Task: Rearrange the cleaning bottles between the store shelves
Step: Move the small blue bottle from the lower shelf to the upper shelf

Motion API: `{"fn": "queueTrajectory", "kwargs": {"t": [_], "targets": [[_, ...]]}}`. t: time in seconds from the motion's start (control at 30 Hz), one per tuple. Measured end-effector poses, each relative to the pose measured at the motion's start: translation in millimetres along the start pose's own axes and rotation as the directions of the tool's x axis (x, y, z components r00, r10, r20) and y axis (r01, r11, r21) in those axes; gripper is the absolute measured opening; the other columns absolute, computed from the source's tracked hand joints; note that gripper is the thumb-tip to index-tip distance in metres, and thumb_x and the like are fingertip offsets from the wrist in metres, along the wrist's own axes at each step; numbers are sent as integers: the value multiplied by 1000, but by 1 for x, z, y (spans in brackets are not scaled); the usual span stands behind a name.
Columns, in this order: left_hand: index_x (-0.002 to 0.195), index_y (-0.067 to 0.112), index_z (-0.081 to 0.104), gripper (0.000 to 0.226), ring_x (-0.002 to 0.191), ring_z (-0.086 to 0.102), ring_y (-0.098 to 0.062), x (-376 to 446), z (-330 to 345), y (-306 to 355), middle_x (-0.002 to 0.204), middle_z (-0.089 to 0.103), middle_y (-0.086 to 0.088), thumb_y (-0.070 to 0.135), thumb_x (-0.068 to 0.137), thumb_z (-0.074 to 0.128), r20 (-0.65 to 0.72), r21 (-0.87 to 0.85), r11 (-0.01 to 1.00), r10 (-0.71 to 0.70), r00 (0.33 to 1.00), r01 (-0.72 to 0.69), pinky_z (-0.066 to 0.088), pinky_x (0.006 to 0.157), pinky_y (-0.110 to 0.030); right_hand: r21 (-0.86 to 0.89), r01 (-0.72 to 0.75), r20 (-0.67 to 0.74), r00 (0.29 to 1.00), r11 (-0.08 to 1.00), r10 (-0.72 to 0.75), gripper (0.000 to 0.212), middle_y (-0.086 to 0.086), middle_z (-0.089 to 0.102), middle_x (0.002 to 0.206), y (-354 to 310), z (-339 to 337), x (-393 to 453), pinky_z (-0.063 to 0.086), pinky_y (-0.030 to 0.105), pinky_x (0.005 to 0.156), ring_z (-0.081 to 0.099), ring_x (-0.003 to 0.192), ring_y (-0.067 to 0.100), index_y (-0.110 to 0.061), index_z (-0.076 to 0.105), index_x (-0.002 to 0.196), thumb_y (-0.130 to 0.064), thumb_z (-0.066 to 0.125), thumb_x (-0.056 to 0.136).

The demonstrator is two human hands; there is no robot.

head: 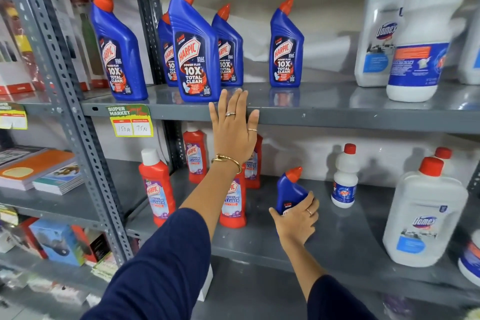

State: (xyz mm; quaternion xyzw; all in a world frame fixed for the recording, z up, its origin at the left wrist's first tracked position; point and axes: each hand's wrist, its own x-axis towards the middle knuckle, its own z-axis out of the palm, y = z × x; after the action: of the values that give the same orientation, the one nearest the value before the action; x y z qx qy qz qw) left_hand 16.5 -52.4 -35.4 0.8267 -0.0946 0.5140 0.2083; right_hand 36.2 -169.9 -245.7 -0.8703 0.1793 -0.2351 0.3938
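Several blue Harpic bottles with orange caps stand on the upper grey shelf (324,114); the nearest one (195,54) is at the front. My left hand (232,127) is raised flat with fingers spread against the upper shelf's front edge, just right of that bottle, holding nothing. My right hand (296,218) grips a small blue Harpic bottle (289,189) upright on the lower shelf (337,239). Red Harpic bathroom cleaner bottles (155,189) stand on the lower shelf to the left, partly hidden by my left arm.
White Domex jugs (379,31) and a white bleach bottle (420,41) fill the upper right. On the lower shelf stand a small white bottle (345,179) and a big Domex jug (423,218). A slotted steel upright (75,125) and a price tag (130,121) are at left; notebooks (39,171) lie beyond it.
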Motion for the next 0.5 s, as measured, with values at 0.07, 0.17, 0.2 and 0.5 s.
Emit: {"fn": "queueTrajectory", "kwargs": {"t": [0.07, 0.17, 0.2, 0.5], "targets": [[131, 6, 40, 42, 139, 20, -33, 0, 1, -1, 141, 44, -13, 26, 94, 40, -4, -1, 1000, 4, 1000, -4, 0, 114, -46, 25, -8, -4, 1000, 1000, 8, 111, 21, 28, 142, 2, 2, 2, 46, 59, 84, 37, 122, 44, -11, 15, 137, -34, 86, 55], [130, 7, 41, 43, 139, 19, -33, 0, 0, -3, 140, 44, -13, 29, 93, 37, 11, -2, 1000, 9, 1000, -9, 0, 113, -45, 53, 14, -6, 1000, 998, -13, 108, 27, 31, 138, 2, 3, 3, 46, 61, 87, 40, 118, 48, -9, 17, 137, -28, 85, 55], [130, 7, 41, 43, 139, 19, -33, 0, 0, -3, 140, 44, -13, 29, 93, 38, 17, -4, 1000, 10, 1000, -10, 0, 113, -46, 60, 19, -8, 1000, 998, -18, 108, 28, 32, 137, 2, 2, 3, 45, 62, 87, 40, 117, 48, -8, 17, 137, -26, 85, 55], [131, 8, 38, 42, 141, 15, -31, 0, -9, 1, 143, 39, -12, 29, 95, 38, 98, 15, 1000, -13, 995, 12, -3, 114, -45, 69, 142, -93, 986, 987, -135, 98, 32, 39, 130, 13, -35, -25, 48, 59, 81, 44, 104, 46, -4, 35, 132, -26, 86, 52]]}}
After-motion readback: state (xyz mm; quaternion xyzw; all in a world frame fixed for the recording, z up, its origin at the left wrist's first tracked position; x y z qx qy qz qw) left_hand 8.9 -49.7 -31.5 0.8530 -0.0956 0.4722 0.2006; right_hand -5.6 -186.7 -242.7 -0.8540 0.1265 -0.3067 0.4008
